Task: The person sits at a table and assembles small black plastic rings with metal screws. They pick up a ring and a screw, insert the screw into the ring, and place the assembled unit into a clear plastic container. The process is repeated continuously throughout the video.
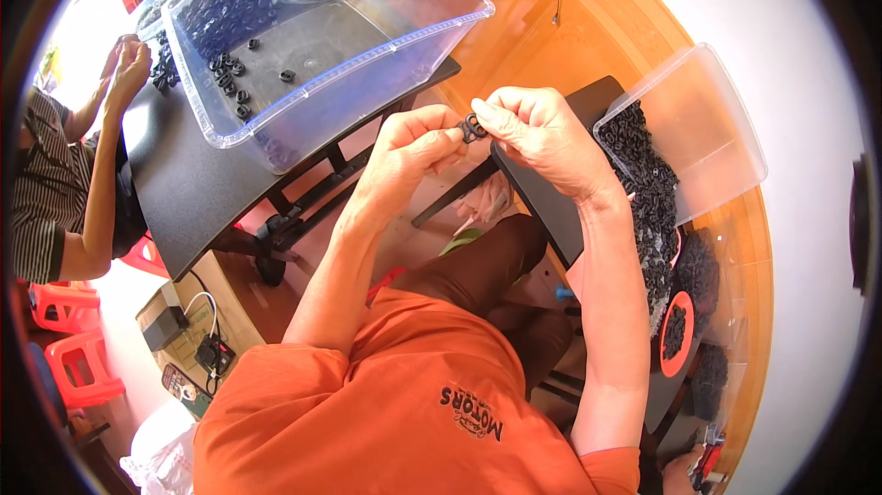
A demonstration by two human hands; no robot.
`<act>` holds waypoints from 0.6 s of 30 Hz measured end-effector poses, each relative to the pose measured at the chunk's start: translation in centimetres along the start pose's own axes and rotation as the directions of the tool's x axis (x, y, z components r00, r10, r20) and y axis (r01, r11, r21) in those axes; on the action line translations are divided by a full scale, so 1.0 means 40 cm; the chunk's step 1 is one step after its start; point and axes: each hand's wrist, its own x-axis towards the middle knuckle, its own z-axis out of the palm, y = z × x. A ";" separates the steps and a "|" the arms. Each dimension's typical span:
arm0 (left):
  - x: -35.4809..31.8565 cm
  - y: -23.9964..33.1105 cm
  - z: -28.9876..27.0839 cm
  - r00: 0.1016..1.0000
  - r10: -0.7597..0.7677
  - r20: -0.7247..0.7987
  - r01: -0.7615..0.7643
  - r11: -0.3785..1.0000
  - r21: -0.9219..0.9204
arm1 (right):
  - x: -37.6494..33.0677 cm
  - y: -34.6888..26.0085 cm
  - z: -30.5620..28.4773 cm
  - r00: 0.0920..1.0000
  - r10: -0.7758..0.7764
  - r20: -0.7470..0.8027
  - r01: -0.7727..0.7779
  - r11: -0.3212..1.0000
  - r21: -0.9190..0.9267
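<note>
Far left of the grip, a co-worker [41, 196] in stripes, hands raised. Nearer, up-left: clear tub [349, 65], loose black rings [227, 73] inside. At the grip, left hand [409, 151] pinches one side of a small black part [472, 129], right hand [547, 135] the other; part sits between their fingertips. Right: clear bin [721, 118], heaped black pieces [648, 192]; lower right, red dish [677, 368].

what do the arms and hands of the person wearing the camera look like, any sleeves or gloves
The left hand and right hand are both bare, with no gloves or watch visible. The forearms are uncovered too, coming out of the short, plain orange sleeves of an orange T-shirt with a dark print on the chest.
</note>
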 end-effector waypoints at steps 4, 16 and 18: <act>-0.003 0.007 0.008 1.000 0.013 -0.028 -0.014 1.000 -0.018 | 0.006 -0.001 0.007 0.999 -0.042 -0.020 0.041 0.998 -0.057; -0.008 -0.008 0.017 0.995 0.033 -0.098 -0.044 0.992 -0.116 | 0.015 -0.003 0.025 0.980 -0.173 -0.097 0.137 0.945 -0.296; -0.004 -0.018 0.019 0.992 0.041 -0.120 -0.056 0.990 -0.126 | 0.013 0.005 0.029 0.926 -0.360 -0.112 0.251 0.809 -0.531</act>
